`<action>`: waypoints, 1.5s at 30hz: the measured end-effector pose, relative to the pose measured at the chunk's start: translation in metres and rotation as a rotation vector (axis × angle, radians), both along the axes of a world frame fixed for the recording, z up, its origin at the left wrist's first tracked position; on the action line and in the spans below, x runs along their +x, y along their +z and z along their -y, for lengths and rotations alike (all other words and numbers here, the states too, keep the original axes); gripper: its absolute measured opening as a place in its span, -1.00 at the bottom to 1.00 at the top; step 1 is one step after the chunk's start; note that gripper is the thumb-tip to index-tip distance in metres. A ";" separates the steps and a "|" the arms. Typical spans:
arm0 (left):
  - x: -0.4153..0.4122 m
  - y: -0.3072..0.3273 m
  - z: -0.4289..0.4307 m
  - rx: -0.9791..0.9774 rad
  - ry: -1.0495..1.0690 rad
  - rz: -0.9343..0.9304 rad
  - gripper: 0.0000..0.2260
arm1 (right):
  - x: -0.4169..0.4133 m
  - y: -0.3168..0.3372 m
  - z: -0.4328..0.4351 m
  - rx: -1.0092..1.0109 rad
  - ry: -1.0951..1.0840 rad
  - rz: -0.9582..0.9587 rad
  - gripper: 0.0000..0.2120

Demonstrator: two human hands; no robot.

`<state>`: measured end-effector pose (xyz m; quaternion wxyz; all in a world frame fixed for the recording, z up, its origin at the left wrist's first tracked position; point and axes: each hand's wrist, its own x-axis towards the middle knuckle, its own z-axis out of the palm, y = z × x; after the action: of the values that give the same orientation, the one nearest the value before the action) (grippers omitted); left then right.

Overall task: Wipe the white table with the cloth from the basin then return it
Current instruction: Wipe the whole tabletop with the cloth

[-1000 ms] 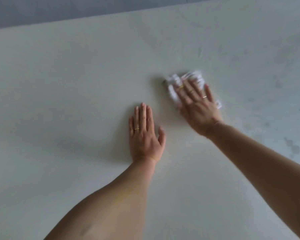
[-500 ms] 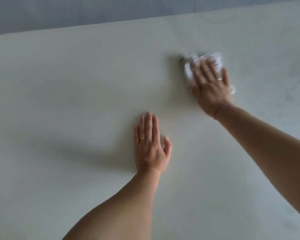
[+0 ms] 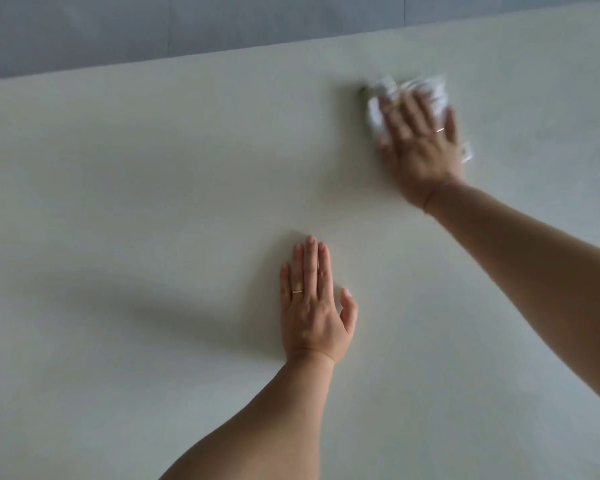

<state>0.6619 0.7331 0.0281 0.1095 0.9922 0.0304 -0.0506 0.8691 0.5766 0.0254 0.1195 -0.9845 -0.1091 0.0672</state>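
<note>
No text, label, brand, number or sign is being shown legibly. Nothing readable is being displayed on the white table point(image 3: 153, 202), and the cloth point(image 3: 428, 87) is being blurred too much for any marking on it to be made out.

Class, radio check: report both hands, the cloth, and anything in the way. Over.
Left hand open, flat on table. Right hand open, pressing cloth at far side. No obstruction in view.

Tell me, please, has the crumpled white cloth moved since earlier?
Yes. The cloth, under the right hand, slid away from the flat left hand, toward the white table's far edge.
</note>
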 end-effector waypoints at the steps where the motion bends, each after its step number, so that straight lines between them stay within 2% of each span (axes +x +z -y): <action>1: 0.000 0.000 0.000 -0.002 0.001 -0.003 -0.40 | 0.011 0.000 0.006 0.023 -0.170 -0.019 -0.52; 3: 0.000 0.000 0.000 -0.003 0.005 -0.007 -0.40 | 0.024 -0.001 -0.004 0.047 -0.444 -0.062 -0.51; 5: -0.001 0.000 0.001 -0.002 0.010 -0.015 -0.40 | 0.023 0.003 -0.034 0.073 -0.476 -0.103 -0.49; 9: 0.000 0.000 0.001 0.011 0.012 -0.018 -0.40 | 0.005 0.005 -0.074 0.065 0.066 -0.064 -0.49; 11: 0.000 -0.001 0.001 0.010 0.008 -0.020 -0.40 | 0.021 0.005 -0.061 0.034 0.211 -0.043 -0.51; 12: 0.000 -0.001 0.001 0.010 0.008 -0.019 -0.39 | 0.031 0.004 -0.051 0.003 0.207 -0.026 -0.51; 13: 0.000 -0.002 0.001 0.010 0.007 -0.016 -0.39 | 0.042 0.002 -0.042 -0.014 0.135 -0.014 -0.51; 17: 0.001 -0.004 0.001 0.015 0.004 -0.006 -0.38 | 0.079 -0.002 -0.039 0.003 -0.407 -0.055 -0.49; 19: 0.000 -0.004 0.001 0.013 0.004 -0.010 -0.38 | 0.081 0.001 -0.065 0.005 -0.453 -0.085 -0.48; 21: 0.001 -0.003 0.001 0.011 0.004 -0.011 -0.38 | 0.078 0.005 -0.094 0.039 -0.290 -0.104 -0.47; 24: 0.001 -0.002 0.001 0.005 0.010 -0.024 -0.39 | 0.072 0.009 -0.110 0.034 0.085 -0.092 -0.48; 27: 0.002 -0.001 0.001 0.002 0.008 -0.030 -0.39 | 0.084 0.010 -0.075 0.002 0.241 -0.067 -0.49; 29: 0.001 -0.001 0.001 0.001 0.007 -0.031 -0.39 | 0.093 0.009 -0.036 -0.003 0.127 -0.043 -0.49; 33: 0.001 -0.001 0.000 -0.011 0.007 -0.024 -0.40 | 0.092 0.007 0.043 -0.030 -0.254 -0.054 -0.47; 35: 0.002 -0.001 0.000 0.000 0.002 -0.022 -0.40 | 0.092 0.006 0.045 -0.019 -0.393 -0.087 -0.47; 37: 0.002 0.000 0.001 0.007 0.001 -0.024 -0.40 | 0.090 0.007 0.021 0.011 -0.446 -0.119 -0.47; 39: 0.001 0.000 0.000 -0.002 0.000 -0.017 -0.41 | 0.077 0.007 -0.010 0.025 -0.304 -0.110 -0.48; 42: 0.001 0.000 0.000 0.010 -0.001 -0.021 -0.40 | 0.052 0.006 -0.022 0.018 0.041 -0.091 -0.50; 44: 0.002 -0.001 0.000 0.016 -0.009 -0.017 -0.40 | 0.055 0.006 0.002 0.001 0.138 -0.089 -0.51; 45: 0.002 -0.001 0.000 0.019 -0.011 -0.014 -0.40 | 0.060 0.006 0.019 -0.010 0.120 -0.080 -0.51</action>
<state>0.6637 0.7328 0.0270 0.0996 0.9930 0.0262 -0.0577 0.9291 0.5576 0.0309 0.1144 -0.9733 -0.1628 0.1142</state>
